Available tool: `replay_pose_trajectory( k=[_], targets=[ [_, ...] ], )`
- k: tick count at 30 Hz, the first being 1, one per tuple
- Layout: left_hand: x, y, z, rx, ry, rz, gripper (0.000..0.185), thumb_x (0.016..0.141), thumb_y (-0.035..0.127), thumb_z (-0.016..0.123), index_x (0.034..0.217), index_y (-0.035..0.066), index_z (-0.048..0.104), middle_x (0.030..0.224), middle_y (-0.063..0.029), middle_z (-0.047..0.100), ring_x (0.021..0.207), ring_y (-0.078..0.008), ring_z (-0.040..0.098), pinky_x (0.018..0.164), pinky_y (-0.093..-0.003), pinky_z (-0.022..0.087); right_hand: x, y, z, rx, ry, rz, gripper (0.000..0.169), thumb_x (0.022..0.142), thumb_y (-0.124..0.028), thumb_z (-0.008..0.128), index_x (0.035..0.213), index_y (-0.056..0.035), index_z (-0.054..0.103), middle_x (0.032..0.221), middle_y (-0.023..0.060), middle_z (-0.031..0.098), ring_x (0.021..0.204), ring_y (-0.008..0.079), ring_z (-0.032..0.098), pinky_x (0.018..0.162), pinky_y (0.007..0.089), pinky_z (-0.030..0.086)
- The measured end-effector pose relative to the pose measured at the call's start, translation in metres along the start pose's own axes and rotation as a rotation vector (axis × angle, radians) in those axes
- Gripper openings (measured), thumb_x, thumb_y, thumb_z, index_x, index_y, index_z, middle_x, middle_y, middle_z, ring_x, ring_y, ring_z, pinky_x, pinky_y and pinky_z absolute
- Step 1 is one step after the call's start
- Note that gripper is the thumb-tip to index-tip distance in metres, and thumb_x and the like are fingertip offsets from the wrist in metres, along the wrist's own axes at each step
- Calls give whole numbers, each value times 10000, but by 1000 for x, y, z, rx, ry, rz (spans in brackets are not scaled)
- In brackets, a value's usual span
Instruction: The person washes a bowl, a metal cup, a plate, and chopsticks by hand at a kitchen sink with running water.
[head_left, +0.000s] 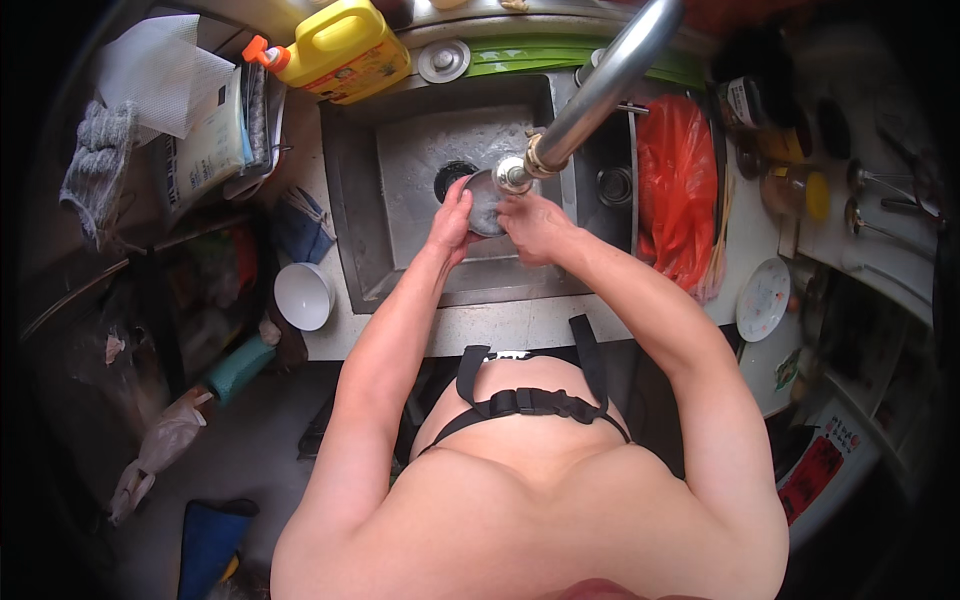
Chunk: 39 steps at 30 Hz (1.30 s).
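Over the left basin of a stainless steel sink (356, 187), my left hand (450, 225) grips the left side of a small round grey bowl (486, 214), thumb along the rim. My right hand (538, 225) is against the bowl's right side with its fingers bent. The tap spout partly covers those fingers, so whether they grip the rim or rub the inside is unclear. Directly above the bowl hangs the mouth of a metal tap (513, 174), and the bowl's inside looks wet. Behind my left hand lies the dark drain (452, 180).
The tap's thick pipe (600, 82) slants across the sink. A red plastic bag (675, 187) fills the right side. A yellow pump jug (349, 56) and metal drain stopper (444, 60) stand behind. A white bowl (304, 296) sits left, a plate (763, 300) right.
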<state>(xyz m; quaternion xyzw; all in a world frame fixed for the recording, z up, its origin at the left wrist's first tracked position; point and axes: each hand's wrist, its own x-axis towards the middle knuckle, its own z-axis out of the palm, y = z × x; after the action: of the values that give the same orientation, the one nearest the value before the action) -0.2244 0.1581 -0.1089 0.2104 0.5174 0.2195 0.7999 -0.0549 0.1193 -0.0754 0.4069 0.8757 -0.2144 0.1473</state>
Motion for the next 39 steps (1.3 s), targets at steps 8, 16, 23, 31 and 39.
replay_pose_trajectory(
  k=[8,16,23,31,39],
  targets=[
    [2,9,6,54,23,-3,385,1057,306,324,1407,149,358,1321,-108,501,1187,-289,532,896,-549,518,6,4,14,7,-73,12,516,659,-98,634,1148,46,555,1091,193,577,1035,353,543,951,422,459],
    [1,13,-1,130,43,9,460,1043,317,387,1469,168,294,1314,-87,506,1143,-261,549,843,-541,533,5,-2,4,292,176,106,390,678,-76,616,1060,-3,588,1034,100,603,1039,331,569,912,435,461],
    [13,31,-11,132,-10,-63,384,1022,250,431,1395,163,422,1270,-104,535,1084,-257,565,770,-524,557,5,-12,21,333,627,17,91,709,-81,637,792,-74,600,918,123,594,872,292,601,795,424,488],
    [14,-7,-9,-29,47,87,546,854,27,499,1385,91,387,1150,-137,569,953,-258,598,759,-455,548,12,-35,10,478,816,109,72,714,-51,588,773,-92,586,833,86,580,867,281,580,786,379,461],
    [7,-2,1,62,37,127,564,839,47,470,1390,83,352,1210,-163,551,1049,-328,611,753,-519,586,1,-33,12,401,713,113,155,722,-64,615,873,-85,639,914,100,629,927,285,609,915,437,448]
  ],
)
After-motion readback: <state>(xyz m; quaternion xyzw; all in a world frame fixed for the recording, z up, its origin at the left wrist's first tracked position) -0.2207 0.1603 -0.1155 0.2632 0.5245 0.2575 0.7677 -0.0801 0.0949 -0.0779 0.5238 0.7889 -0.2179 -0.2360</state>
